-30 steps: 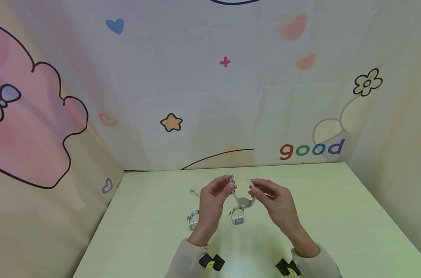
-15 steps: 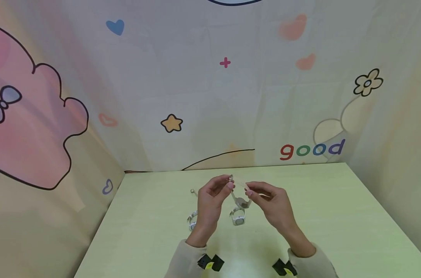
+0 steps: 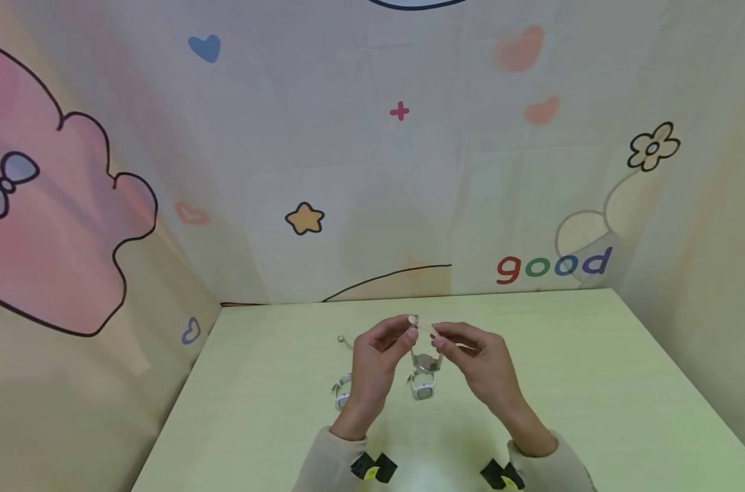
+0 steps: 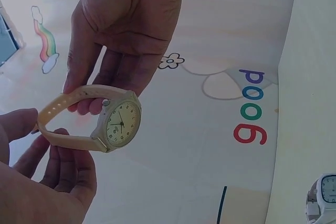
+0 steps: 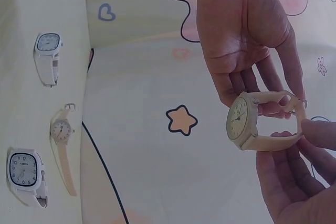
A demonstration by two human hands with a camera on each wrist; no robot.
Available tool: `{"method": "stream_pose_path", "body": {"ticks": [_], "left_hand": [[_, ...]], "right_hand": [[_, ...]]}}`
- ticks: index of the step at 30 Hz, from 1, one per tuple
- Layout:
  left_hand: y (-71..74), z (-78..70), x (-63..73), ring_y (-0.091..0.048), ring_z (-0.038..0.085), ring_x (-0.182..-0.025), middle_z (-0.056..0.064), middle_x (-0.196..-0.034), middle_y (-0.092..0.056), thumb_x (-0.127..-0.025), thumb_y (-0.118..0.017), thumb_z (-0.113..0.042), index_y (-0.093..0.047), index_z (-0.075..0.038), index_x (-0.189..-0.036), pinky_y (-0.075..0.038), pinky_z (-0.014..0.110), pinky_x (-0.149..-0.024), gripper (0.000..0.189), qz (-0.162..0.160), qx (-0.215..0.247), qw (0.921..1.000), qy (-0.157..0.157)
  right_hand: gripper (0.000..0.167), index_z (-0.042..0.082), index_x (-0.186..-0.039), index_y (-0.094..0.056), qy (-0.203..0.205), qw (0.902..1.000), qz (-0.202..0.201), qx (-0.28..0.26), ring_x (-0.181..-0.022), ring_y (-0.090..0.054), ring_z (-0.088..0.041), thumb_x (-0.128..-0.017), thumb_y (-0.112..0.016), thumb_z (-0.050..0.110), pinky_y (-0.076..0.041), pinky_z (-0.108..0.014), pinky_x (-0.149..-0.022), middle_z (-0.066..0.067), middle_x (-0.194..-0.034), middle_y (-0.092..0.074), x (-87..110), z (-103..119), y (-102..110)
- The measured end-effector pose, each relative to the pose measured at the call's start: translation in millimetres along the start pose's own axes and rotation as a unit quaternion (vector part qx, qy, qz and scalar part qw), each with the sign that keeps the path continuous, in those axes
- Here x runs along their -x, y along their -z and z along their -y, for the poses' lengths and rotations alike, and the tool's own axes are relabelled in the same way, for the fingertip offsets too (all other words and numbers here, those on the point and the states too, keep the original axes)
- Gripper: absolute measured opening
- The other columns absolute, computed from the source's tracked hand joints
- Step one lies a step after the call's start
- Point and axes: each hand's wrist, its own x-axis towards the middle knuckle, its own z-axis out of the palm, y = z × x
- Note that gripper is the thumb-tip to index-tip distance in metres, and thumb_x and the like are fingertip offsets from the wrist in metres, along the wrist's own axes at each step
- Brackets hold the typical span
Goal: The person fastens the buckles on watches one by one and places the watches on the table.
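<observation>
Between both hands hangs a wristwatch (image 3: 426, 363) with a round pale dial and a cream-pink strap. In the left wrist view its dial (image 4: 123, 124) faces the camera, and a row of holes shows along one strap half. My left hand (image 3: 372, 369) pinches the strap near the metal buckle (image 3: 413, 319). My right hand (image 3: 486, 362) pinches the other strap half between thumb and fingers, close to the buckle. In the right wrist view the watch (image 5: 242, 118) forms a loop, its strap ends together at the fingertips. Fingers partly cover the strap ends.
On the pale table (image 3: 594, 383), a white square-faced watch (image 3: 423, 389) stands below the held one. Another white watch (image 3: 342, 398) is partly behind my left wrist. A round-faced watch with a pinkish strap (image 5: 62, 132) lies flat between them. A printed curtain hangs behind.
My right hand has moved left towards my left hand, carrying its strap half closer to the buckle. The held watch's dial has shifted slightly left.
</observation>
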Motion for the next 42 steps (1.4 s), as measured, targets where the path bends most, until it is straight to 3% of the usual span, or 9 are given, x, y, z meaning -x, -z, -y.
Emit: {"method": "stream_pose_path", "body": {"ticks": [6,14,20,25,34,42], "left_hand": [[0.0,2.1,-0.4,-0.066,0.012,-0.093,0.007,-0.104,-0.071,-0.090,-0.072,-0.018,-0.071,-0.006,-0.112,-0.054,0.028,-0.086,0.025,0.001,-0.010,0.9999,-0.008],[-1.3,2.6,1.3,-0.065,0.012,-0.093,0.006,-0.102,-0.070,-0.091,-0.071,-0.017,-0.070,-0.002,-0.109,-0.054,0.026,-0.086,0.023,0.028,-0.016,0.9995,0.002],[-2.9,2.9,1.2,-0.064,0.012,-0.096,-0.001,-0.100,-0.069,-0.091,-0.070,-0.020,-0.070,-0.004,-0.109,-0.053,0.027,-0.088,0.024,0.013,-0.014,0.9998,0.005],[-3.0,3.4,0.6,-0.065,0.012,-0.096,-0.001,-0.099,-0.069,-0.091,-0.071,-0.020,-0.071,-0.005,-0.108,-0.053,0.028,-0.088,0.023,0.005,-0.018,0.9998,0.001],[-2.9,3.2,2.7,-0.064,0.013,-0.094,-0.004,-0.096,-0.068,-0.092,-0.070,-0.022,-0.071,-0.007,-0.103,-0.053,0.030,-0.088,0.020,0.035,-0.018,0.9992,-0.008],[-1.9,4.0,3.0,-0.064,0.012,-0.096,-0.002,-0.098,-0.068,-0.091,-0.071,-0.022,-0.071,-0.007,-0.106,-0.053,0.029,-0.090,0.021,0.025,-0.012,0.9996,-0.006]], "right_hand": [[0.024,0.007,-0.113,-0.072,0.003,0.9999,0.003,-0.010,-0.094,-0.067,-0.002,-0.092,-0.069,0.018,-0.055,-0.018,-0.084,-0.011,-0.110,-0.073,-0.2,1.4,-1.2],[0.025,0.007,-0.114,-0.072,0.000,0.9999,0.007,-0.015,-0.093,-0.068,-0.002,-0.092,-0.070,0.017,-0.055,-0.018,-0.083,-0.012,-0.109,-0.072,0.4,1.0,-2.2],[0.033,0.005,-0.118,-0.065,0.006,0.9990,0.022,-0.038,-0.093,-0.067,-0.007,-0.086,-0.075,0.011,-0.053,-0.016,-0.087,-0.014,-0.105,-0.071,2.0,0.9,-2.2],[0.027,0.006,-0.113,-0.067,0.005,0.9991,0.024,-0.035,-0.094,-0.068,-0.006,-0.088,-0.074,0.011,-0.054,-0.017,-0.087,-0.014,-0.105,-0.072,2.2,1.0,-1.5],[0.024,0.006,-0.114,-0.070,0.010,0.9991,0.023,-0.036,-0.094,-0.069,-0.004,-0.090,-0.071,0.011,-0.055,-0.018,-0.084,-0.014,-0.109,-0.071,1.5,2.0,-1.2],[0.024,0.007,-0.111,-0.067,-0.025,0.9994,0.017,-0.020,-0.091,-0.069,-0.007,-0.090,-0.073,0.018,-0.055,-0.018,-0.083,-0.012,-0.103,-0.071,1.4,2.7,-2.5]]}}
